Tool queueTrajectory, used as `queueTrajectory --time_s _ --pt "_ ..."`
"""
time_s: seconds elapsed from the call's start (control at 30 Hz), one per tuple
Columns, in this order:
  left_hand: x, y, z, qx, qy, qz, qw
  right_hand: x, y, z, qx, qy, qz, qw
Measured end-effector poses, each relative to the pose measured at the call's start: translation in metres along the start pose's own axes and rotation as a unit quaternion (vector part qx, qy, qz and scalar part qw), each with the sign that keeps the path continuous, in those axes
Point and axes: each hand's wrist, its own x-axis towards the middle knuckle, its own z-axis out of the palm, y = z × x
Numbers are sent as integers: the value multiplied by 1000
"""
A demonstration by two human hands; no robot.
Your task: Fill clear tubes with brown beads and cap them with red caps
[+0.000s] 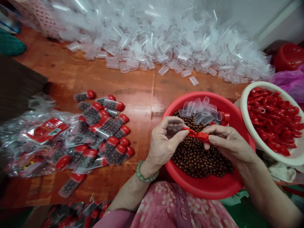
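Left hand (165,144) around translucent tube (174,126), glossy red cap (202,136) alongside

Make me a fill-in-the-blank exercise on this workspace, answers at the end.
The bracelet on the wrist of the left hand is ____.
The right hand pinches a cap coloured ____.
The small round balls in the basin are ____.
The tub at the far right has a ____ rim.

Missing words: green; red; brown; white
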Motion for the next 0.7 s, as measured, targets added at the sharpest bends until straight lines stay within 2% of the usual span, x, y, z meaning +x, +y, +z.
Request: queueTrajectory --time_s 0.2,0.4,0.47,0.6,0.7 --pt "-4 2 1 108 23 86 990 2 16 1 -1 103 -97 990" --pt "-6 1 -1 156 -41 146 976 5 19 10 -93 144 -175 970" --pt "-5 0 -1 168 -43 160 972 5 17 14 -139 163 -202 956" --pt "-5 1 1 169 -39 124 977 6 13 22 -211 172 -232 934" --pt "-4 3 1 149 -35 79 985 4 16 29 -301 146 -299 894"
